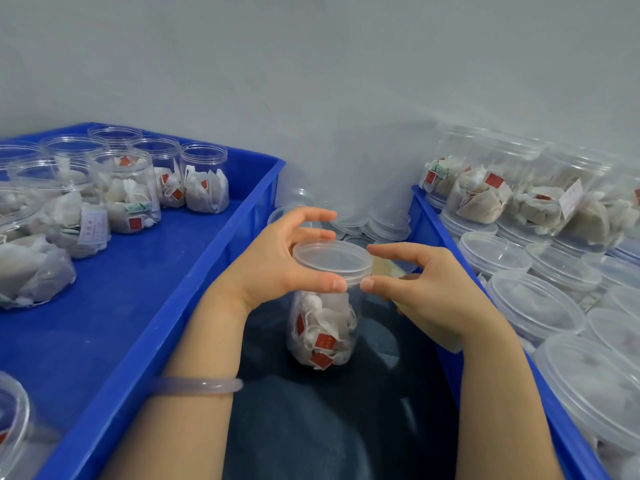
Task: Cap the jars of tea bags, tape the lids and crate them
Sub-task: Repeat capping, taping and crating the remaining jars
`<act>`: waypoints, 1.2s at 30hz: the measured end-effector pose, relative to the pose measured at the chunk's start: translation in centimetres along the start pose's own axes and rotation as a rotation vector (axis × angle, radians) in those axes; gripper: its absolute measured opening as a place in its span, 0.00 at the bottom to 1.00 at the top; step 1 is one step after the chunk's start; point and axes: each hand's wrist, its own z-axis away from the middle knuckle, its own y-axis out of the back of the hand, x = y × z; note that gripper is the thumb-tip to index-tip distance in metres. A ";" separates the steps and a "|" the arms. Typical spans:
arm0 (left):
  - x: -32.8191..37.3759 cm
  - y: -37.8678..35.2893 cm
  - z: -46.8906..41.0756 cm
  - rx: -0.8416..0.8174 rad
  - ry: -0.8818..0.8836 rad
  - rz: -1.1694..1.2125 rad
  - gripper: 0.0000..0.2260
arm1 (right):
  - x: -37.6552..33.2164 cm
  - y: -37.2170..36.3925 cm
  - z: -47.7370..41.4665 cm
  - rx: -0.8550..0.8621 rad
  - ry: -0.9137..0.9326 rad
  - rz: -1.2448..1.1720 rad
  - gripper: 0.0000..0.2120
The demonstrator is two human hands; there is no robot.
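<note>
Nearest, pale bracelet [197, 385] on the left wrist, above a dark-clothed lap [311, 427]. Just beyond, upright over that lap, jar [322, 327] of tea bags with translucent lid [332, 259] on its mouth, pinched at the rim by curled thumb and fingers of left hand [273, 261] and right hand [426, 292], one from each side. Leftward, left crate [156, 271], blue, with uncapped jars [204, 181] at its far end; rightward, right crate [429, 230], blue, packed with capped jars [533, 299]; loose lids [384, 223] stacked between the two.
</note>
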 end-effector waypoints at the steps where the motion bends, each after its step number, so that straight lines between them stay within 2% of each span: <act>1: 0.1 0.0 0.1 -0.031 -0.003 -0.032 0.35 | -0.1 0.0 0.0 -0.011 0.003 -0.004 0.21; 3: 0.5 -0.2 -0.1 -0.078 0.020 -0.145 0.37 | -0.3 -0.2 -0.1 -0.037 0.007 0.017 0.19; 6: 1.3 -0.6 -0.5 -0.064 0.092 -0.373 0.42 | -0.2 -1.2 -0.4 -0.063 -0.003 0.034 0.21; 8: 1.7 -0.8 -0.7 -0.054 0.082 -0.510 0.41 | -0.2 -1.6 -0.6 -0.088 -0.003 0.010 0.24; 11: 2.3 -0.5 -0.6 -0.081 0.081 -0.577 0.39 | 0.0 -1.6 -0.4 -0.170 0.001 -0.052 0.25; 13: 2.6 -0.5 -0.6 -0.109 0.113 -0.599 0.38 | 0.2 -1.4 -0.4 -0.208 -0.028 -0.068 0.29; 15: 2.9 -1.5 -0.8 -0.123 0.161 -0.721 0.38 | 0.2 -1.4 -0.4 -0.200 -0.023 -0.032 0.34; 18: 3.3 -3.2 -1.4 -0.101 0.225 -0.929 0.32 | 0.1 -2.0 -0.7 -0.142 -0.023 0.053 0.43; 20: 3.7 -3.5 -1.8 -0.112 0.304 -0.909 0.28 | 0.4 -2.2 -0.9 -0.085 -0.114 0.061 0.48; 22: 3.9 -3.5 -2.5 -0.140 0.370 -0.892 0.24 | 0.7 -2.0 -0.7 -0.104 -0.215 0.068 0.50; 24: 4.2 -4.0 -3.2 -0.135 0.398 -0.882 0.21 | 0.8 -1.9 -0.2 -0.169 -0.299 0.033 0.45; 26: 4.2 -4.7 -3.7 -0.107 0.395 -0.877 0.19 | 0.9 -2.0 -0.1 -0.153 -0.302 0.011 0.36; 31: 3.6 -4.8 -4.7 0.086 0.365 -0.819 0.17 | 0.2 -3.9 0.0 -0.042 -0.196 0.302 0.14; 34: 3.4 -4.9 -5.5 0.103 0.388 -0.806 0.19 | -0.6 -4.0 0.5 0.002 -0.237 0.329 0.13; 36: 3.2 -5.0 -5.8 0.159 0.394 -0.809 0.16 | -1.3 -4.0 1.8 0.049 -0.226 0.318 0.15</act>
